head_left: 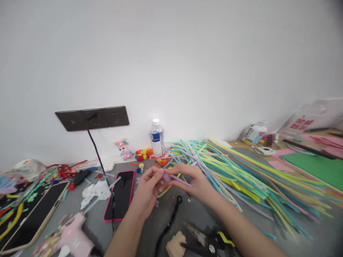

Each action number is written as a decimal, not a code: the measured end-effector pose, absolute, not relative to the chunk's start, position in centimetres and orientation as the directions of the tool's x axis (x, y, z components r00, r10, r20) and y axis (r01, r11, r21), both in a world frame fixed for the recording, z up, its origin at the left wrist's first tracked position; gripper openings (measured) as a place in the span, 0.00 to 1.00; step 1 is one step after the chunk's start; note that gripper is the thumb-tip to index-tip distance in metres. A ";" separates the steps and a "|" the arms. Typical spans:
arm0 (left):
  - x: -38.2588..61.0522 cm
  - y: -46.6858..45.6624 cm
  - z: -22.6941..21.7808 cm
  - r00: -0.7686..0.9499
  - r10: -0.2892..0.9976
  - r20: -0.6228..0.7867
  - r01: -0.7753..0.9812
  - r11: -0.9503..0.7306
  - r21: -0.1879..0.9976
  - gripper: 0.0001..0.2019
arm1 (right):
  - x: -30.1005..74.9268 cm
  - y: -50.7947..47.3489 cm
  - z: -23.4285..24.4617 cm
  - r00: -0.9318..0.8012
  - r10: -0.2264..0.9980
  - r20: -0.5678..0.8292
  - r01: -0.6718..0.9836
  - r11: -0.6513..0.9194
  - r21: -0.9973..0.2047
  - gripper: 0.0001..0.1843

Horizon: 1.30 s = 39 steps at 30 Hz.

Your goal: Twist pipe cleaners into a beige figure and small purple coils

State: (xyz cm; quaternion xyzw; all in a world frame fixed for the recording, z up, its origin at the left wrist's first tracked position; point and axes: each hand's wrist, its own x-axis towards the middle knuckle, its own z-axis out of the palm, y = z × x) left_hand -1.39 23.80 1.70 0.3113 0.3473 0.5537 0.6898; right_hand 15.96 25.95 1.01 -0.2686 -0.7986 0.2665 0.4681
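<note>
My left hand [149, 188] and my right hand [193, 181] meet above the grey table [150, 228], both pinched on a short lilac pipe cleaner [175, 179] held between them. The left fingertips grip its folded end, while the right hand holds the straight part that points right. A big heap of long pastel pipe cleaners [241, 171] lies just right of my right hand. A phone in a pink case [120, 194] lies left of my left hand.
Black pliers with yellow grips [209, 241], a black cord [171, 217] and a cream woolly piece [175, 244] lie near the front edge. A pink glue gun [73, 235] and second phone [34, 217] sit at left. A white bottle [157, 137] stands by the wall.
</note>
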 end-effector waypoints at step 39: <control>-1.5 23.9 0.8 0.009 0.977 0.215 -0.211 -0.208 0.955 0.09 | 15.8 26.1 2.0 -0.387 0.903 0.186 -0.095 0.162 -0.982 0.17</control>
